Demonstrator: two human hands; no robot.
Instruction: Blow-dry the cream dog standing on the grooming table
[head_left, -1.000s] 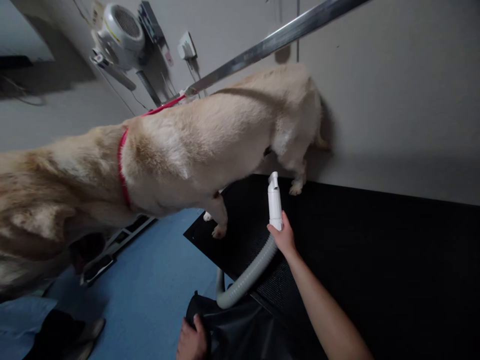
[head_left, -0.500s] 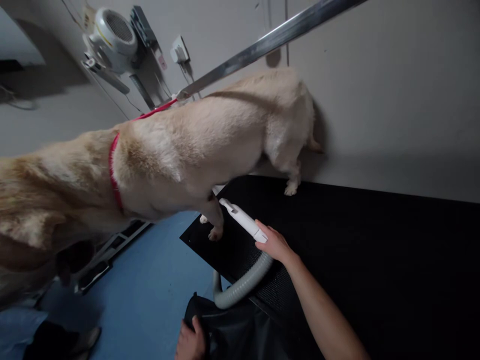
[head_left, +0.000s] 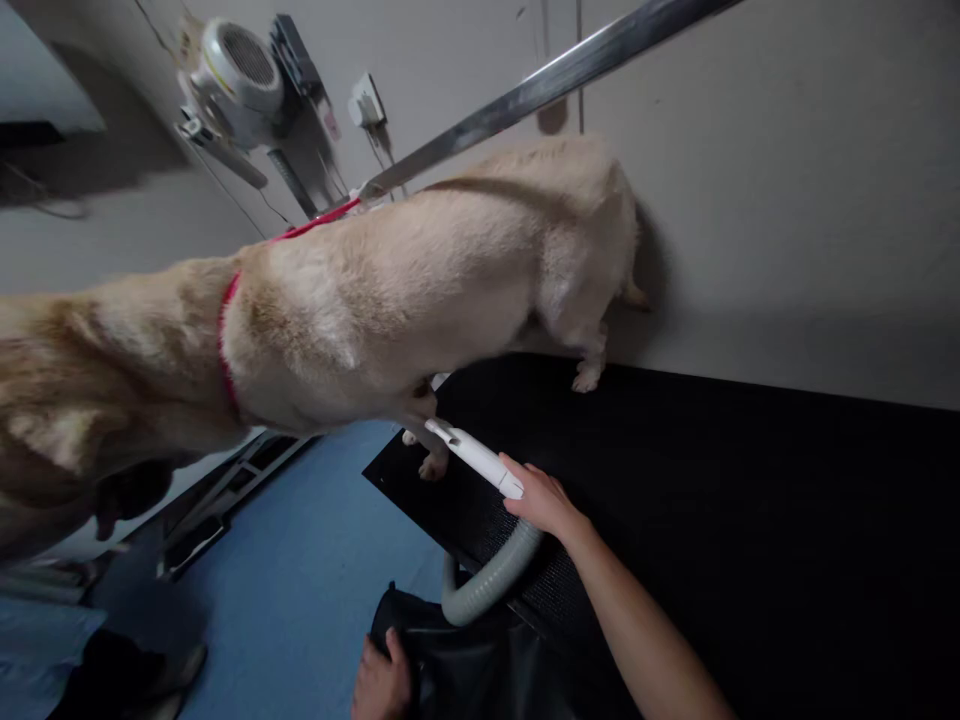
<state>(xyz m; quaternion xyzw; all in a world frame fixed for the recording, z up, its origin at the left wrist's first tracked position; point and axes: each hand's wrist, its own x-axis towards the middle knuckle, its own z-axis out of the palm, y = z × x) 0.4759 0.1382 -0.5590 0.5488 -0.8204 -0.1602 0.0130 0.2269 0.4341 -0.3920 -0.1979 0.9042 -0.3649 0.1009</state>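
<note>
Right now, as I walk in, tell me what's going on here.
A person's right hand holds a white nozzle on a grey hose, pointed toward the front leg of a dog. Whether the tip touches the leg can't be told from this view. The left hand is at the edge of a black cloth. The dog stands on a black table, with a red strap near its neck.

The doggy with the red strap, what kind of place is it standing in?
Probably a dog-grooming room. The dog stands on a black tabletop, wears a red strap running toward a metal bar, and has a white nozzle on a grey ribbed hose near it.
</note>
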